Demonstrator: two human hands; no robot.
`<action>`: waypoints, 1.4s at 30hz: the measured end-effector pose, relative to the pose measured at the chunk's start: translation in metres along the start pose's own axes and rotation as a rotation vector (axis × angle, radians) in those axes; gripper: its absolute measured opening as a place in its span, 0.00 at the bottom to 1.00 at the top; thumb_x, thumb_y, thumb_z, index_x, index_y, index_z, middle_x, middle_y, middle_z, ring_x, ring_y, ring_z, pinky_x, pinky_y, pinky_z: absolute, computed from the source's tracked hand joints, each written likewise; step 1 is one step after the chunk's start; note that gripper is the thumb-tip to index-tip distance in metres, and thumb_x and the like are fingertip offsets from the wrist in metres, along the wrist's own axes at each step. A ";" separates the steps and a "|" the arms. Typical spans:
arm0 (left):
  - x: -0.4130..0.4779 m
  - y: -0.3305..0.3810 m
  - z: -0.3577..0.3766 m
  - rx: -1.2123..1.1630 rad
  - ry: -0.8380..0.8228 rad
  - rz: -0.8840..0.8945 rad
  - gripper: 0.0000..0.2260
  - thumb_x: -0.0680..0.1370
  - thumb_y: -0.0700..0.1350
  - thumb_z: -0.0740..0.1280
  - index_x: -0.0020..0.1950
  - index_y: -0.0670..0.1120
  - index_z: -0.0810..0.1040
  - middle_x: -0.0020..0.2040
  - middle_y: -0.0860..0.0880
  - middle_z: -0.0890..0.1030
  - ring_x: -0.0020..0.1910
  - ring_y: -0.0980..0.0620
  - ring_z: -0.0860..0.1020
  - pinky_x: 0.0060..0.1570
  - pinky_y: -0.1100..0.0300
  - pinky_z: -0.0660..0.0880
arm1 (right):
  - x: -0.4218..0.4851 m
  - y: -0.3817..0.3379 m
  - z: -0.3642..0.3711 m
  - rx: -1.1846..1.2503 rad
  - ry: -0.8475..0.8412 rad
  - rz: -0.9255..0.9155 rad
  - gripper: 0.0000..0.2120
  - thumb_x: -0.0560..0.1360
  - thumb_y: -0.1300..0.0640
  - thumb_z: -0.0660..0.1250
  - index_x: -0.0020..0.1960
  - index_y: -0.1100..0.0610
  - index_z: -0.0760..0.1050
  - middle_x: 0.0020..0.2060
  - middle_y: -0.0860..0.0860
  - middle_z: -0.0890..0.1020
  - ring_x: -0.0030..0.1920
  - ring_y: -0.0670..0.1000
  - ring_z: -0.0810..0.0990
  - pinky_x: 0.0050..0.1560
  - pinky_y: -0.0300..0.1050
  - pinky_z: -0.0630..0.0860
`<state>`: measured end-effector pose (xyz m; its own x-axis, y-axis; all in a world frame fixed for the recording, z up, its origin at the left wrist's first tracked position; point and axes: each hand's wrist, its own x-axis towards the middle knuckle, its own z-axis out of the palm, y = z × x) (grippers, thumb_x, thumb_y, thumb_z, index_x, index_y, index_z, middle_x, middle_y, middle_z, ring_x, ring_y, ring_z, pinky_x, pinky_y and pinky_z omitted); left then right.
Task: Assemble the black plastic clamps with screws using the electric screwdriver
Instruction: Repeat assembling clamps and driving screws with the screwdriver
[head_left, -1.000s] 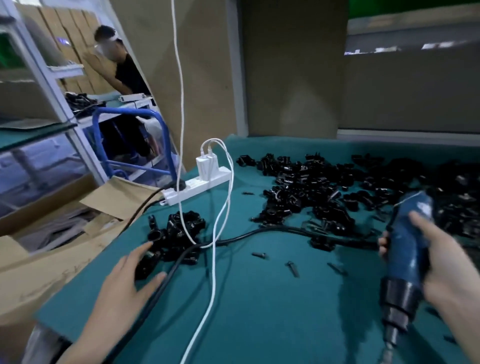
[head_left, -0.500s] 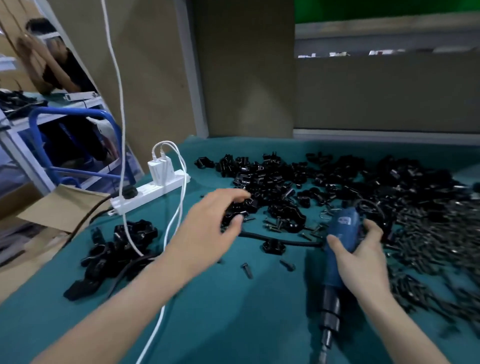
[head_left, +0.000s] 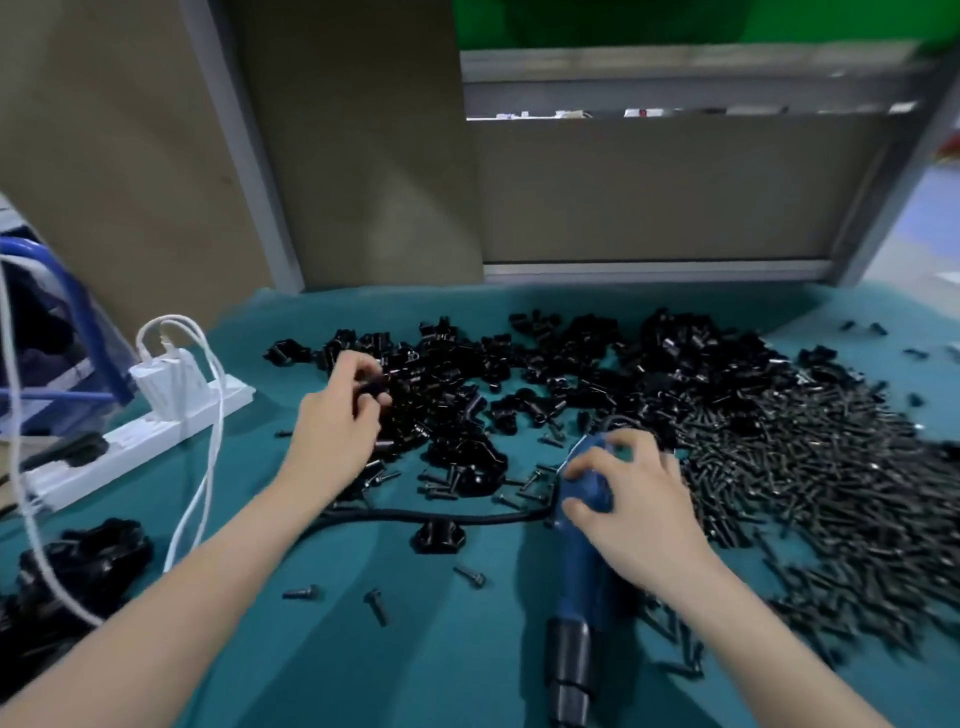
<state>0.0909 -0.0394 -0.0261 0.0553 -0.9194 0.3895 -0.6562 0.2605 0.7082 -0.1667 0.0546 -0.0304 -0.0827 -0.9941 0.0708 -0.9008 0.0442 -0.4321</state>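
Observation:
A big heap of black plastic clamps (head_left: 545, 364) covers the far middle of the teal table (head_left: 363, 649). My left hand (head_left: 337, 421) is at the heap's left edge, its fingers curled and pinching a black clamp piece (head_left: 375, 387). A wide spread of dark screws (head_left: 810, 478) lies to the right. My right hand (head_left: 634, 499) grips the blue electric screwdriver (head_left: 582, 561), which points down toward me. One clamp (head_left: 439, 536) sits alone near the screwdriver's black cable (head_left: 441, 517).
A white power strip (head_left: 130, 441) with white chargers and cables lies at the left edge. A small pile of clamps (head_left: 78, 561) sits at the near left. Loose screws (head_left: 376, 605) dot the near table. A beige partition wall stands behind.
My left hand moved from the near-left pile across to the big heap and closed on a clamp piece. The right hand with the screwdriver shifted left. The view panned right.

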 end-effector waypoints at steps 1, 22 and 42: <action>-0.009 0.008 0.004 -0.258 0.029 -0.147 0.16 0.79 0.32 0.58 0.52 0.53 0.75 0.39 0.50 0.82 0.29 0.58 0.74 0.28 0.71 0.69 | 0.008 -0.007 -0.005 -0.084 -0.082 -0.017 0.12 0.76 0.46 0.66 0.58 0.42 0.73 0.67 0.47 0.60 0.67 0.55 0.59 0.66 0.51 0.60; -0.076 0.029 0.038 -1.411 -0.200 -0.541 0.16 0.83 0.38 0.53 0.64 0.47 0.77 0.50 0.39 0.84 0.39 0.50 0.80 0.40 0.60 0.80 | 0.135 -0.043 0.031 -0.256 -0.079 -0.301 0.07 0.74 0.57 0.69 0.51 0.57 0.77 0.54 0.53 0.75 0.49 0.57 0.77 0.48 0.50 0.76; -0.065 0.006 0.040 -1.140 -0.109 -0.442 0.19 0.69 0.47 0.70 0.59 0.57 0.82 0.45 0.56 0.85 0.36 0.60 0.79 0.40 0.68 0.77 | 0.187 -0.003 -0.030 0.018 -0.017 0.021 0.10 0.78 0.61 0.65 0.57 0.60 0.81 0.53 0.56 0.82 0.49 0.53 0.78 0.50 0.41 0.71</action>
<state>0.0534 0.0099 -0.0702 0.0073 -0.9996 -0.0269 0.4396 -0.0210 0.8980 -0.1919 -0.1287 0.0115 -0.0941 -0.9945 0.0464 -0.8910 0.0633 -0.4495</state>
